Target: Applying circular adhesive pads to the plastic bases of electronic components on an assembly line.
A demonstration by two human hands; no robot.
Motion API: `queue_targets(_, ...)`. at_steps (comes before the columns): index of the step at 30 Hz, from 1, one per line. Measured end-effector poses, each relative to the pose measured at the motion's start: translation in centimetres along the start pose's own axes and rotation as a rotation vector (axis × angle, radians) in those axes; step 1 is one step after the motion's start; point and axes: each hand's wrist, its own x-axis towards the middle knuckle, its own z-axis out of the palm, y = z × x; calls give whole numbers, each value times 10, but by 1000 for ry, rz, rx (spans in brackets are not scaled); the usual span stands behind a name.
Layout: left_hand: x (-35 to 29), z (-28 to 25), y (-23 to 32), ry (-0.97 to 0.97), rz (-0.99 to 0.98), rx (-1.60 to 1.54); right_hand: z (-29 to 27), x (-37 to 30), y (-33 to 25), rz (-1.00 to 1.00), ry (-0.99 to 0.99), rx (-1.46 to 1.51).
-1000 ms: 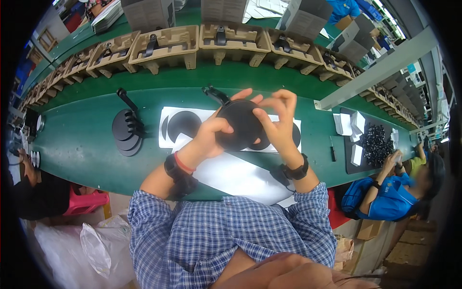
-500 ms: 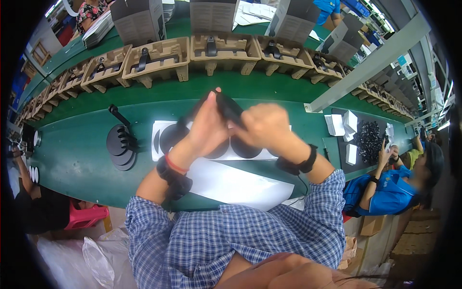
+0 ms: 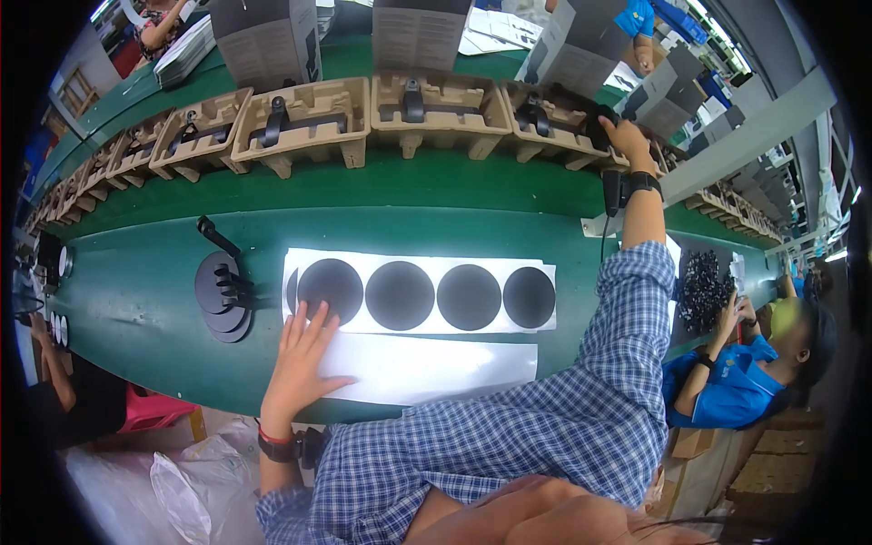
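My left hand (image 3: 304, 359) lies with fingers spread over the left end of a white sticker sheet (image 3: 381, 265) bearing several black discs (image 3: 400, 296). Its fingertips touch the leftmost disc, and its thumb reaches over a blank white sheet (image 3: 445, 371) in front. My right hand (image 3: 629, 143) is stretched far to the right, at a brown moulded pulp tray (image 3: 581, 156). Its fingers close round a black part (image 3: 597, 127) at the tray's right end; the part's exact kind cannot be made out.
A row of pulp trays (image 3: 300, 153) with black parts runs along the raised back shelf, grey boxes (image 3: 422, 36) behind. Left on the green table (image 3: 136, 300) are stacked black discs (image 3: 222, 322) and a black arm-like part (image 3: 218, 236). A slanted metal post (image 3: 727, 154) stands beside my right arm. A co-worker (image 3: 736, 363) sits at right.
My hands have parted from above the sticker sheet, where they held a black part together. The right has carried a black part to the back-right tray; the left has come down onto the sheet.
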Motion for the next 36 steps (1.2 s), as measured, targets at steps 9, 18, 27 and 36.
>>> queue_targets(9, 6, 1, -17, 7, -51, 149, -12, 9, -28, -45, -6, -242)
queue_targets(18, 0, 2, -38, 58, -51, -45, 50, 8, -37, -72, 294, -868)
queue_targets(27, -34, -22, -46, 191, -20, -341, 64, -38, -41, -18, 494, -101)
queue_targets(36, -56, -46, -3, 326, 182, -1040, -6, -151, -93, -500, 713, -135)
